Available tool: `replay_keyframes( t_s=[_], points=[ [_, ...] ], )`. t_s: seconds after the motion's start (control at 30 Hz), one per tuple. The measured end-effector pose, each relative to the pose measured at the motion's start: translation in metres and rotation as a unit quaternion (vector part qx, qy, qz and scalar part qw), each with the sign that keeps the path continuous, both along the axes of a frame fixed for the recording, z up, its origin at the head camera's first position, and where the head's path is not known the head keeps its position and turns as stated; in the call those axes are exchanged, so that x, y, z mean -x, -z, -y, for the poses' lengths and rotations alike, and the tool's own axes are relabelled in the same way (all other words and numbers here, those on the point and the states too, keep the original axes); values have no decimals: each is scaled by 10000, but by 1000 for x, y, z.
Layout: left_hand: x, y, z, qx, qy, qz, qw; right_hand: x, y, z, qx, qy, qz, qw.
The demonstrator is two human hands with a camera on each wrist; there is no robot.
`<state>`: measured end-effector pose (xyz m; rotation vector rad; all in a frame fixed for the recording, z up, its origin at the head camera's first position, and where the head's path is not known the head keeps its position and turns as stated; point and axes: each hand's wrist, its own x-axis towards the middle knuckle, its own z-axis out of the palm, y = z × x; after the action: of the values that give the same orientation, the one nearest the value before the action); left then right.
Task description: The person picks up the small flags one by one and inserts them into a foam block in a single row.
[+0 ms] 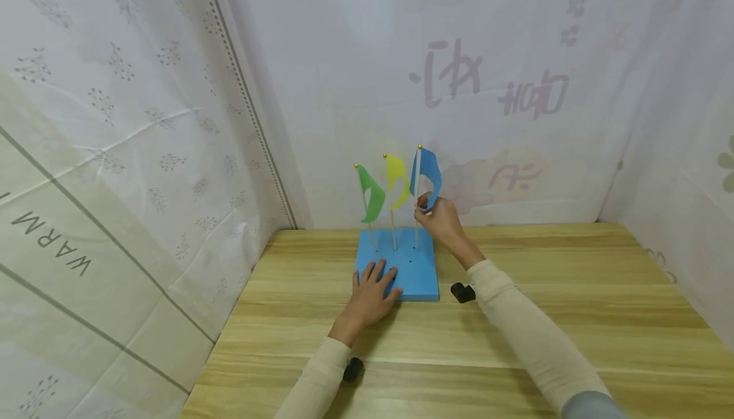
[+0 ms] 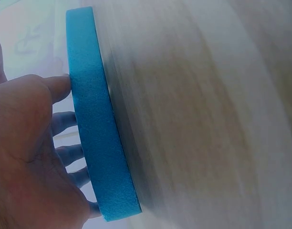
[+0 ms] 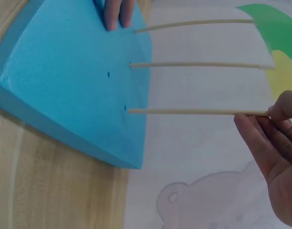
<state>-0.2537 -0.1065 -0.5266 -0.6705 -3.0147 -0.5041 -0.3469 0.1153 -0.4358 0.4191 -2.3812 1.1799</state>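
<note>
A blue foam board [image 1: 421, 282] with small holes lies on the table. My left hand [image 1: 369, 298] rests on its front left part, fingers spread, the thumb at the front edge in the left wrist view. With thumb and fingers my right hand [image 1: 444, 223] pinches the wooden stick [image 3: 193, 111] of a blue paper flag [image 1: 433, 167]. The stick is upright, its lower tip right at a hole [image 3: 125, 108] in the board's back right. To its left, a yellow flag [image 1: 396, 170] and a green flag [image 1: 374, 199] stand on sticks in the back row, the green one leaning slightly.
The wood-grain table [image 1: 573, 317] extends around the board. Pale printed curtains [image 1: 344, 88] hang behind and at both sides, close to the table's back edge. A small black device [image 1: 462, 292] shows below the right wrist, another [image 1: 353, 369] by the left sleeve.
</note>
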Motion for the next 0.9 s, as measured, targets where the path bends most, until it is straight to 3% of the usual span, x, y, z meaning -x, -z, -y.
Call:
replay_keyframes(
  t_s=[0.4, 0.6, 0.9],
  points=[
    [1, 2, 0, 29, -23, 33, 10000, 3, 11, 6, 32, 30, 49, 10000],
    [1, 2, 0, 26, -10, 21, 10000, 4, 21, 9, -201, -18, 99, 9997],
    [1, 3, 1, 17, -30, 63, 10000, 3, 22, 11, -201, -4, 206, 9996]
  ],
)
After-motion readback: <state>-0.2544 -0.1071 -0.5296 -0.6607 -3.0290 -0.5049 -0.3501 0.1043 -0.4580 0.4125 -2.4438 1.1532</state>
